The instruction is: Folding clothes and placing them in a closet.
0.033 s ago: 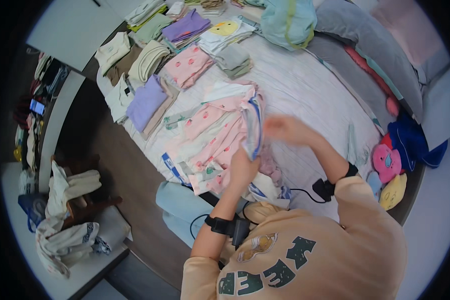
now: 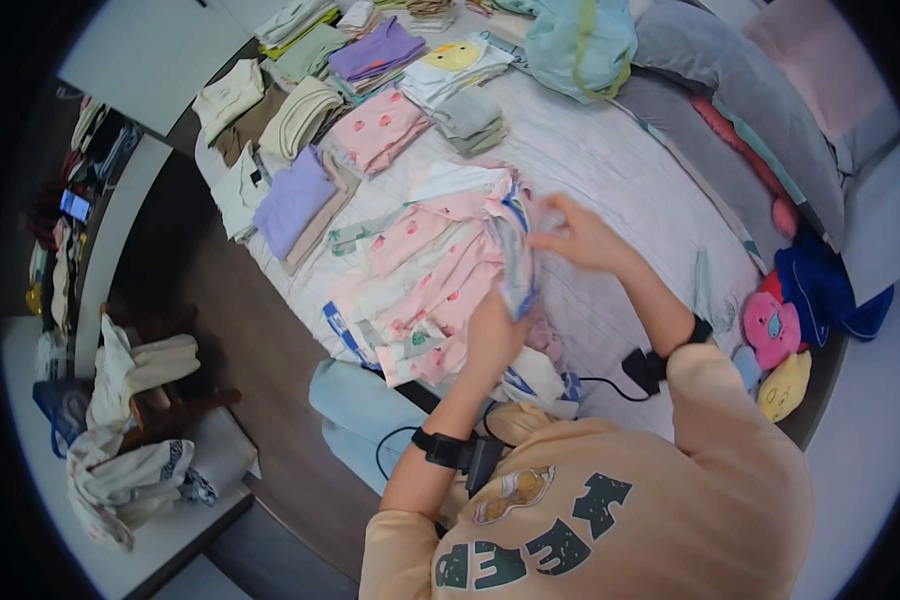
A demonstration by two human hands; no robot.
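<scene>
My left hand (image 2: 497, 322) is closed on the near end of a narrow, folded white-and-grey garment with blue trim (image 2: 513, 250). Just to its right, my right hand (image 2: 578, 238) has thumb and fingers apart and holds nothing; its fingertips are close to the garment's edge. Beneath and left of the garment spreads a loose pink garment with red fruit prints (image 2: 425, 265) on the bed. Pale cloth with a blue-and-white edge (image 2: 345, 330) pokes out at its left. A crumpled white-and-blue piece (image 2: 540, 388) lies close to my body.
Folded clothes stand in rows at the far left of the bed (image 2: 610, 165), among them a lilac stack (image 2: 295, 205) and a pink printed stack (image 2: 378, 130). Grey cushions (image 2: 735, 75) and plush toys (image 2: 772, 325) line the right. A chair with clothes (image 2: 150, 375) stands left.
The folded garment and my left hand have shifted slightly right. My right hand's fingers have spread and lifted a little.
</scene>
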